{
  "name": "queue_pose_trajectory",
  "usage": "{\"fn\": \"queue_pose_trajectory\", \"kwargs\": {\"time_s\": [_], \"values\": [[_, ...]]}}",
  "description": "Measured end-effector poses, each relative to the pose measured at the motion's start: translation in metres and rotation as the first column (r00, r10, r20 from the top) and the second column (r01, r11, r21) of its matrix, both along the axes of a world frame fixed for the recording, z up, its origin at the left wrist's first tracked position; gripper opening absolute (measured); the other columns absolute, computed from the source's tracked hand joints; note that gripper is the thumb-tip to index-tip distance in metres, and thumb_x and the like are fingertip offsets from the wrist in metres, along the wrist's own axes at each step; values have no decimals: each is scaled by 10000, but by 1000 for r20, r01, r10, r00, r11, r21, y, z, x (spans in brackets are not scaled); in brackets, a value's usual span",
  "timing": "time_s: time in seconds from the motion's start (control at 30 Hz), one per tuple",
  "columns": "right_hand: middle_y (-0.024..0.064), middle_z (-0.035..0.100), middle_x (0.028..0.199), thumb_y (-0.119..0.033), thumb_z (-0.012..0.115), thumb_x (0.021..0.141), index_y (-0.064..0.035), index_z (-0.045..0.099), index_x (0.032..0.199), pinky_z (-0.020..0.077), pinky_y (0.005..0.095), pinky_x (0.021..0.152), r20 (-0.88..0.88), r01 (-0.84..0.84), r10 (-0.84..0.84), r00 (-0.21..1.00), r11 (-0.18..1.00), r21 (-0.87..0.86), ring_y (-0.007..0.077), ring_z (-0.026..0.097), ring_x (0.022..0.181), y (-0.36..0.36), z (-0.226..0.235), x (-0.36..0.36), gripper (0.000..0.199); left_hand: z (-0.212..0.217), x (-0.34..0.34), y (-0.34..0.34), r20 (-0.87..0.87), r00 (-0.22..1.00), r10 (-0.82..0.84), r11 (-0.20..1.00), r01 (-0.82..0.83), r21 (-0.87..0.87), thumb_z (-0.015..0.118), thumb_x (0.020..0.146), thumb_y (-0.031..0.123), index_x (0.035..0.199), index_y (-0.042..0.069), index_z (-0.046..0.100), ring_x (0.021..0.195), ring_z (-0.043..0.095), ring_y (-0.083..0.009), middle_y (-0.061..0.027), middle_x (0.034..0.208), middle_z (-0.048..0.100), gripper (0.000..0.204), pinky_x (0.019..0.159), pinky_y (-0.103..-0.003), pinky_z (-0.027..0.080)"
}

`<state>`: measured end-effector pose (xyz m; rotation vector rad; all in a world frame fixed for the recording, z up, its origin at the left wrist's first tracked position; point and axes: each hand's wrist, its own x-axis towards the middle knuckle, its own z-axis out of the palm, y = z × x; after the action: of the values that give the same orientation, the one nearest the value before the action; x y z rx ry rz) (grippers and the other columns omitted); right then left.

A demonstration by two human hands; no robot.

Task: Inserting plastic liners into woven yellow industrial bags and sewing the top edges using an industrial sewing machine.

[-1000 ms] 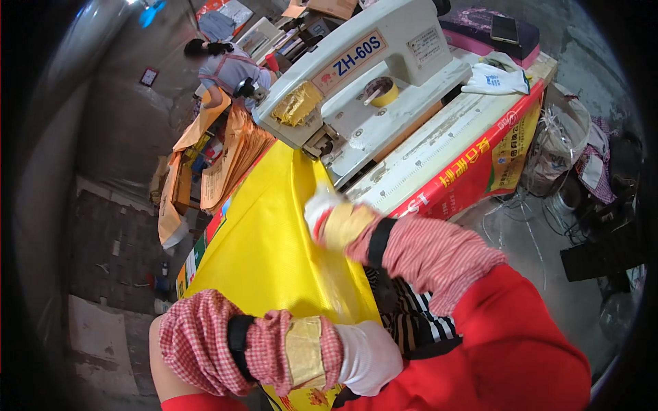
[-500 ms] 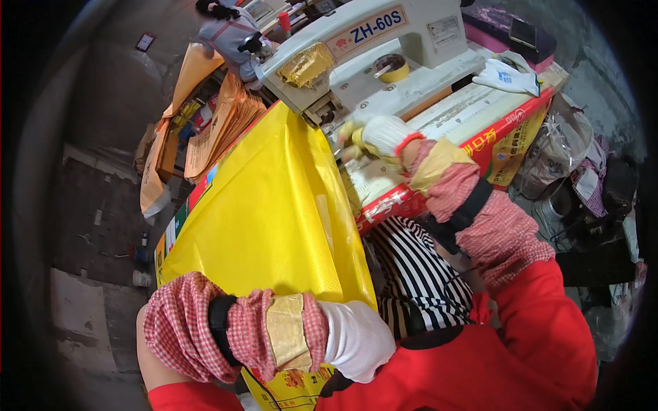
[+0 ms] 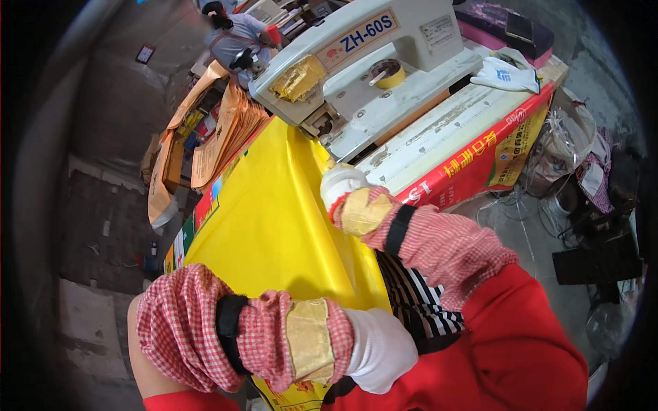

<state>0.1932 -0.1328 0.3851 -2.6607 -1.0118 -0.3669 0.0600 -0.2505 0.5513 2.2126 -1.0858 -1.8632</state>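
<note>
A large yellow woven plastic sack (image 3: pixel 253 205) spreads across my front, its far corner under the head of a grey industrial sewing machine (image 3: pixel 384 75). My right hand (image 3: pixel 343 181), in a white glove with yellowish fingertips, is closed at the sack's right edge, just in front of the machine head. The fingers are mostly turned away. My left hand (image 3: pixel 384 349), also white-gloved, lies at the sack's near edge against my red top, its fingers hidden. Checked red-and-white sleeve covers with black bands and tan patches wrap both forearms.
A tape roll (image 3: pixel 387 73) sits on the machine bed. White gloves (image 3: pixel 506 74) lie on the worktable (image 3: pixel 439 123) at right, a phone (image 3: pixel 519 27) beyond. Orange sacks (image 3: pixel 223 140) stand at far left. Another person (image 3: pixel 236 41) is behind them. Plastic bags (image 3: pixel 562 144) crowd the right.
My right hand has moved from the machine bed left and nearer, onto the sack's edge. The sack's far corner has dropped slightly. My left hand has shifted a little right and nearer.
</note>
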Motion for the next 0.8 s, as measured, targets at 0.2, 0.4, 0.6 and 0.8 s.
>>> {"fn": "queue_pose_trajectory", "kwargs": {"time_s": [0.2,0.4,0.6,0.8], "values": [[110,642,864,-202,538,787,-23,574,1074,481,365,702,-330,-286,256,909,957,-45,286,607,843,12,21,15,341,-11,28,21,31,996,78,994,-76,-80,568,682,275,641,24,619,629,571,-371,-169,627,583,260,556,-429,463],[113,638,873,-221,557,785,-30,592,1019,475,384,722,-292,-268,229,929,958,-102,269,604,847,23,3,33,304,3,80,60,179,980,90,988,-110,107,559,702,274,663,26,618,647,570,-371,-160,652,586,258,575,-436,463],[117,633,883,-245,581,783,-39,613,954,467,406,745,-245,-259,211,947,948,-187,248,599,852,33,-6,40,269,8,66,61,131,985,109,993,-115,35,540,732,294,706,40,618,690,568,-370,-164,686,578,268,608,-436,457],[121,629,893,-268,604,782,-48,635,888,460,428,769,-175,-255,211,962,926,-280,228,594,857,41,-8,23,246,4,69,54,170,954,246,969,-247,-17,530,744,266,746,39,588,691,571,-361,-173,693,579,235,611,-431,462]]}}
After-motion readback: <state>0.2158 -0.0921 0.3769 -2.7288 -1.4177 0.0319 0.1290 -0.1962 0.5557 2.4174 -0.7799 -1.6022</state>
